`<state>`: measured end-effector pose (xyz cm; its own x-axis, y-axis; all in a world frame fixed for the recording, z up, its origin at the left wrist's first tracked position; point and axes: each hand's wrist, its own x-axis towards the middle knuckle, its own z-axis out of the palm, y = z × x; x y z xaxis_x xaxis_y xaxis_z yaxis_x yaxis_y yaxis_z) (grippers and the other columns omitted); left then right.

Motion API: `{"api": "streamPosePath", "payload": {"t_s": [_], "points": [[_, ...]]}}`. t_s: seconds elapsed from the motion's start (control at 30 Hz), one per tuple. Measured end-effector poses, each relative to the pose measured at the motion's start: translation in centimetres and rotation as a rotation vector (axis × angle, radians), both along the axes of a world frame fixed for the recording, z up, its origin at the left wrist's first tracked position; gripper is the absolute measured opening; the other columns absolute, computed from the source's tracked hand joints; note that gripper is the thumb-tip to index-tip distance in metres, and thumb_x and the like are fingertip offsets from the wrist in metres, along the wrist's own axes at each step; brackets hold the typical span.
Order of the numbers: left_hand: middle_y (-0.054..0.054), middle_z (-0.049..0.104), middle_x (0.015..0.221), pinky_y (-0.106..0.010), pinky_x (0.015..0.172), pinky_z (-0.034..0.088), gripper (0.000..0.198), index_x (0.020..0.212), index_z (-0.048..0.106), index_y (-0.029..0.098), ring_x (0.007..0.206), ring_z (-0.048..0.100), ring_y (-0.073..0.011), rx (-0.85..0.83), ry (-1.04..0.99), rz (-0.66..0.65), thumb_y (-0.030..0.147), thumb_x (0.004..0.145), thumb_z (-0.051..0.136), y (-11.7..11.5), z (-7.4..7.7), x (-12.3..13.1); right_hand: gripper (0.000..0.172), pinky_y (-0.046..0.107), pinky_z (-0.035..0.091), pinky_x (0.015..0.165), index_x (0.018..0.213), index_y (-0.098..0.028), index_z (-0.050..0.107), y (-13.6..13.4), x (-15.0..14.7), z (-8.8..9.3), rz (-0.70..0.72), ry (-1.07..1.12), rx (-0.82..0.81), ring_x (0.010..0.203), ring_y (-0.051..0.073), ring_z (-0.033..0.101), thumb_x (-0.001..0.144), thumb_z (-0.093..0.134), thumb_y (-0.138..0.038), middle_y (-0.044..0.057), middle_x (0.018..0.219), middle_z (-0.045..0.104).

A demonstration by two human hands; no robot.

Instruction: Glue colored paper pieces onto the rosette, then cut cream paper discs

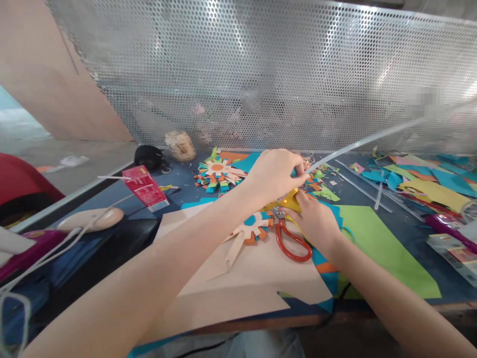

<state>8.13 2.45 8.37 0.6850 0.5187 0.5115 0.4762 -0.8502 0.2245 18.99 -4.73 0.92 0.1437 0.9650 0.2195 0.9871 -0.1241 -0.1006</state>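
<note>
Just above the red-handled scissors, the left hand pinches the near end of a clear plastic rod between pressed fingertips, and the rod's long axis runs up and right from the fingers. The right hand, below it, is closed round a mostly hidden yellow tool. Left of the scissors a paper flower lies on a beige sheet, right of them a green sheet lies on the blue tabletop, and beyond them stands a perforated metal screen.

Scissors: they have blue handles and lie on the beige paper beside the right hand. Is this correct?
Not quite. The head view shows the scissors with red handles, not blue. The rest holds: they lie on the beige paper beside the right hand.
</note>
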Motion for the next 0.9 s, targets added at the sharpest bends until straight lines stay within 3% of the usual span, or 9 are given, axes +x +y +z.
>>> {"api": "streamPosePath", "payload": {"t_s": [0.5, 0.9], "points": [[-0.003, 0.069, 0.073, -0.03, 0.066, 0.043, 0.019, 0.066, 0.067, 0.019, 0.068, 0.061, -0.0177, 0.001, -0.046, 0.048, 0.031, 0.077, 0.058, 0.4, -1.3, -1.6, 0.034, 0.025, 0.029, 0.045, 0.097, -0.019, 0.05, 0.5, -1.2, -0.6, 0.064, -0.051, -0.017, 0.068, 0.022, 0.068, 0.091, 0.038, -0.05, 0.006, 0.074, 0.069], [-0.005, 0.065, 0.074, -0.032, 0.073, 0.044, 0.014, 0.068, 0.066, 0.017, 0.075, 0.059, -0.0192, -0.027, -0.078, 0.06, 0.026, 0.076, 0.058, 0.5, -2.5, -2.5, 0.038, 0.025, 0.035, 0.048, 0.102, -0.019, 0.051, 0.5, -1.9, -0.7, 0.072, -0.081, -0.034, 0.072, 0.022, 0.069, 0.092, 0.033, -0.051, 0.009, 0.083, 0.07]]}}
